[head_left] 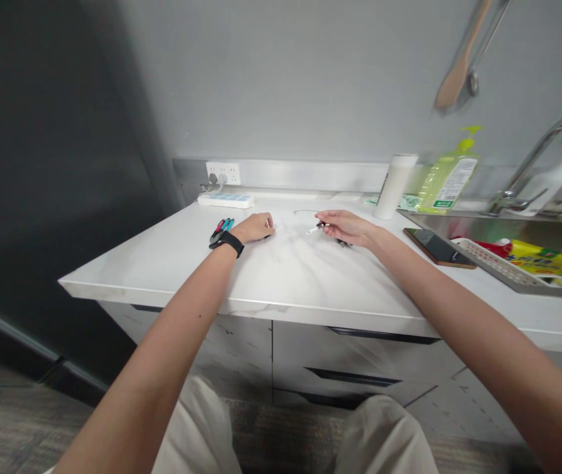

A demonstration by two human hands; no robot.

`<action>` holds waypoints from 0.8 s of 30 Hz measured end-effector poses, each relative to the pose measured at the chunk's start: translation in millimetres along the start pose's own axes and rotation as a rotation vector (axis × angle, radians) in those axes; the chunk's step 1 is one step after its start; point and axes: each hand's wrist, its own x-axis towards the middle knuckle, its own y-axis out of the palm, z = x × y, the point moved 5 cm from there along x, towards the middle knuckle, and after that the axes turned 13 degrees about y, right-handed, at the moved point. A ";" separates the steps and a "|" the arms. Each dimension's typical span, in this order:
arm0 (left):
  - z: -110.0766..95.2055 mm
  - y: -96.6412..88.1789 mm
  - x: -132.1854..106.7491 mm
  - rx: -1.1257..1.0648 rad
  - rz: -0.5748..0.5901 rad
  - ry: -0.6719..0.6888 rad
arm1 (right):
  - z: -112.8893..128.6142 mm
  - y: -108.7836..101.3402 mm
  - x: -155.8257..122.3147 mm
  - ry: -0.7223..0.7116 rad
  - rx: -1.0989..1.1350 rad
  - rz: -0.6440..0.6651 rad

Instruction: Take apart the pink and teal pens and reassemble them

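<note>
My right hand [343,226] is closed in a pinch on a slim white pen [314,229] with a dark part near the fingers, its white end pointing left. Under that hand, on the countertop [291,276], lies a small dark item [344,243] that I cannot make out. My left hand [254,228] rests low over the counter, its fingers closed around something small, partly white and partly dark, mostly hidden. Several coloured pens [222,226], red and teal among them, lie just left of it, beside the black wristwatch. A thin dark curved line [305,211] shows behind the right hand.
A white power strip [226,200] sits at the back left below a wall socket [223,173]. Toward the right stand a white canister [395,187] and a yellow-green soap bottle [447,179]. A phone [439,247] lies by the sink [512,283], which holds packets and a white rack.
</note>
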 end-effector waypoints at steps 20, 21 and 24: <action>0.9 2.1 0.1 -0.012 0.023 0.004 | -1.5 5.9 -3.5 0.020 -0.036 0.030; 0.3 1.8 -0.2 -0.016 0.025 0.000 | -1.9 5.9 -3.0 0.023 -0.036 0.035; -0.6 1.0 -0.5 -0.016 0.021 0.003 | -2.8 6.0 -1.3 0.030 -0.033 0.054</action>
